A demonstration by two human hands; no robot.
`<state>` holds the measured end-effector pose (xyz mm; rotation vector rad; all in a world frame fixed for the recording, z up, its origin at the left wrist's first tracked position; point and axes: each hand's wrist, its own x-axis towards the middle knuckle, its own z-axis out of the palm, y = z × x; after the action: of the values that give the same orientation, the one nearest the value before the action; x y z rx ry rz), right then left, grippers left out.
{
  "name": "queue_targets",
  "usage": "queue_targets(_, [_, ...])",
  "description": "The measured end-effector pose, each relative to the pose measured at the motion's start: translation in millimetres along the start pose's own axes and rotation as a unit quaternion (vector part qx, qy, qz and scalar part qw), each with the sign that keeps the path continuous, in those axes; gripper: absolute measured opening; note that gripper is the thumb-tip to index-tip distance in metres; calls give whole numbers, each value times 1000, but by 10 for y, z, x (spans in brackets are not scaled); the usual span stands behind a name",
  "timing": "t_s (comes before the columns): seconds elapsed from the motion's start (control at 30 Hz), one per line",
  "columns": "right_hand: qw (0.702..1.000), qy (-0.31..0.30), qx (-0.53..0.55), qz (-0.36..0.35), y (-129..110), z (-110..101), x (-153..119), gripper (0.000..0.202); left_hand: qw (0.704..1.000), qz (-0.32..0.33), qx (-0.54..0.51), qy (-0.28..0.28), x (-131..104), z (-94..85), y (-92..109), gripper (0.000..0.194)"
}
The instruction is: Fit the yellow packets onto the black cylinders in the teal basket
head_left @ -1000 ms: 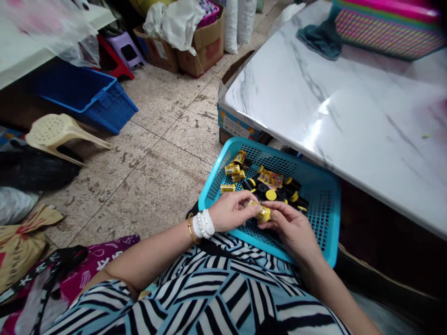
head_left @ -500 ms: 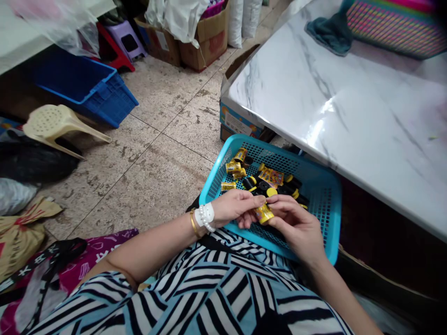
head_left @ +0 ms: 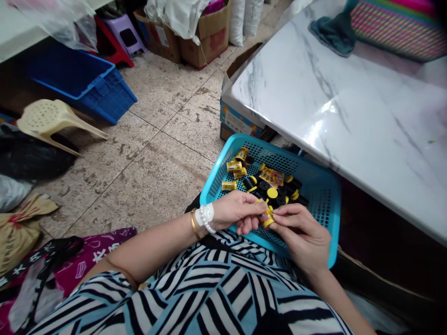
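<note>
A small canister with a shiny yellow printed label (head_left: pixel 267 218) is held between my two hands over the near side of a turquoise plastic basket (head_left: pixel 330 223). My left hand (head_left: pixel 239 210) pinches its left side between thumb and fingers. From the right, my right hand (head_left: pixel 305 232) grips the label with thumb and fingertips. Inside the basket lie several black canisters (head_left: pixel 279 201), some with yellow caps, and a round yellow lid (head_left: pixel 272 193). A printed yellow-orange label sheet (head_left: pixel 271 177) rests on them. Several yellow-labelled canisters (head_left: pixel 234 166) lie at the basket's left.
A white marbled table (head_left: pixel 286 88) borders the basket on the right, bearing a teal cloth (head_left: pixel 333 35) and a colourful basket (head_left: pixel 398 32). An open carton (head_left: pixel 237 116) stands beyond my basket. On the floor at left are a cream stool (head_left: pixel 44 116) and a blue crate (head_left: pixel 104 95).
My right hand has shifted slightly right and down, its fingers now closer together on the label. The canister has moved slightly the same way. The left hand keeps its pinch.
</note>
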<state>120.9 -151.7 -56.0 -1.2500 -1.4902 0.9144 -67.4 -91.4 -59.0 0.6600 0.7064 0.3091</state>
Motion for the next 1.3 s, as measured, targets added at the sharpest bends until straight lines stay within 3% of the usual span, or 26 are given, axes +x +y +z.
queue_targets(0.1, [1000,9,-5,0,-12,13,-20,24,1000,-6,15,12,-7,8,-21,56])
queue_targets(0.27, [998,-50,-40,-1,-38,-10,-17,27,998,13,18,52,1,48,-29,57])
queue_targets(0.4, [1000,-1,8,10,-36,7,-51,19,1000,9,-6,30,-7,41,-20,57])
queue_targets(0.57, [996,11,51,77,-26,57,-70,15,997,4,32,67,13,37,-36,60])
queue_targets(0.7, [999,-45,-13,25,-33,46,-25,28,996,-2,55,70,36,65,-18,62])
queue_targets(0.8, [999,-48,-15,-18,-50,32,-43,29,995,-13,75,65,24,103,13,59])
queue_targets(0.93, [998,-56,32,11,-35,-42,-103,25,983,7,169,76,-58,144,49,53])
queue_targets(1.0, [993,-64,43,85,12,-121,-85,14,940,69,302,145,-121,117,62,50])
queue_targets(1.03, [988,-66,42,131,42,-163,-54,9,895,104,388,192,-151,85,65,48])
queue_targets(1.1, [976,-66,21,206,93,-222,51,12,772,140,560,267,-194,-4,65,42])
queue_targets(1.17, [970,-65,-15,235,101,-222,202,20,664,113,685,277,-195,-100,59,40])
queue_targets(1.23, [971,-75,-32,225,51,-160,378,24,606,66,749,258,-150,-170,57,40])
queue_targets(1.3, [975,-92,-4,205,-28,-73,547,27,584,26,775,241,-78,-206,63,40])
